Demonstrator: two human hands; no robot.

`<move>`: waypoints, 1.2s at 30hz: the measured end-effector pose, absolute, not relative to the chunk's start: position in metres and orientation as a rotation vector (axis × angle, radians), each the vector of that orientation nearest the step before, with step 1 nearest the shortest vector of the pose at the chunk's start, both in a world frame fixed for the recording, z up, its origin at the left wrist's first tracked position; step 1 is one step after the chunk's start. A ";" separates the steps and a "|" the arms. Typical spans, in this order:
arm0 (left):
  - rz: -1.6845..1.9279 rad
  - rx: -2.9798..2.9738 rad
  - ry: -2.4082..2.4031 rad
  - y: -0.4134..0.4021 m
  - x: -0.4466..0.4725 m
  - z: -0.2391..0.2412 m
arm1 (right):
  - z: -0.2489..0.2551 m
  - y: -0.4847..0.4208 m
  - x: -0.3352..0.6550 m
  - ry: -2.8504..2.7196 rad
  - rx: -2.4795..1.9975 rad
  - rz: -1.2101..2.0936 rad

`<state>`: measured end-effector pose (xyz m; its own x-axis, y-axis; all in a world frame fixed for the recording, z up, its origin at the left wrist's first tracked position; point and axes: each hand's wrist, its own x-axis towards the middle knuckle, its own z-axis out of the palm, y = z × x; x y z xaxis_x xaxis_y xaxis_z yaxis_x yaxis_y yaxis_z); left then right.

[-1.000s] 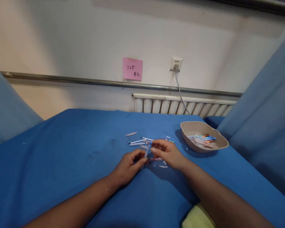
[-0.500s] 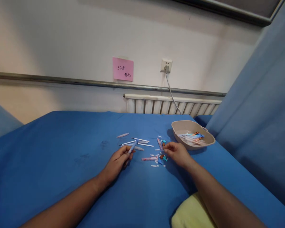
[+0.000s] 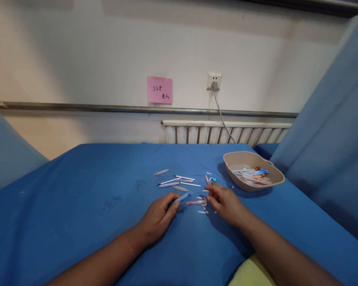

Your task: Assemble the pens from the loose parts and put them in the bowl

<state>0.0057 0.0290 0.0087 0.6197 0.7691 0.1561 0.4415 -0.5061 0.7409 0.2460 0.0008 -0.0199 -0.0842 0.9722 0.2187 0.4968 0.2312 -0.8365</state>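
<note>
My left hand [image 3: 158,217] is closed around a light blue pen barrel [image 3: 185,196], whose open end points right and away from me. My right hand [image 3: 229,205] hovers over the small pen parts, thumb and fingers curled together; what they pinch, if anything, I cannot make out. Just left of these fingertips lies a pink pen barrel [image 3: 194,202], with small white pieces [image 3: 201,212] around it. A blue-green clip piece [image 3: 213,180] shows beyond the fingers. Thin white refills [image 3: 191,184] and several pen barrels [image 3: 169,184] lie farther off, past my left hand.
A beige basin [image 3: 253,185] holding pens and pen parts stands at the right on the blue sheet [image 3: 86,206]. Something yellow and soft [image 3: 252,274] sits at the front edge. Behind are a radiator [image 3: 193,133], a plugged-in cable [image 3: 222,115] and blue curtains [image 3: 325,151].
My left hand has moved right and nearer, tipping the blue barrel flatter toward my right hand. My right hand has shifted nearer me, covering more small parts. The view has shifted slightly.
</note>
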 end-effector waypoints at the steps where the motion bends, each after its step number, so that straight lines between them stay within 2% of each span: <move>1: 0.606 2.152 0.936 0.027 0.007 0.009 | -0.019 0.002 0.246 -1.543 -1.298 0.891; 4: 0.541 2.073 0.902 0.022 0.012 0.008 | -0.012 0.001 0.244 -1.168 -1.040 1.237; 6: 0.511 2.027 0.888 0.020 0.015 0.007 | -0.008 -0.002 0.240 -1.061 -0.933 1.298; 18: 0.489 2.009 0.878 0.018 0.016 0.006 | -0.002 -0.014 0.226 -1.312 -0.965 1.102; 29: 0.518 2.108 0.873 0.022 0.011 0.008 | -0.001 -0.010 0.235 -1.350 -0.981 1.056; 36: 0.506 2.154 0.818 0.020 0.012 0.010 | -0.008 -0.013 0.234 -1.600 -1.005 0.854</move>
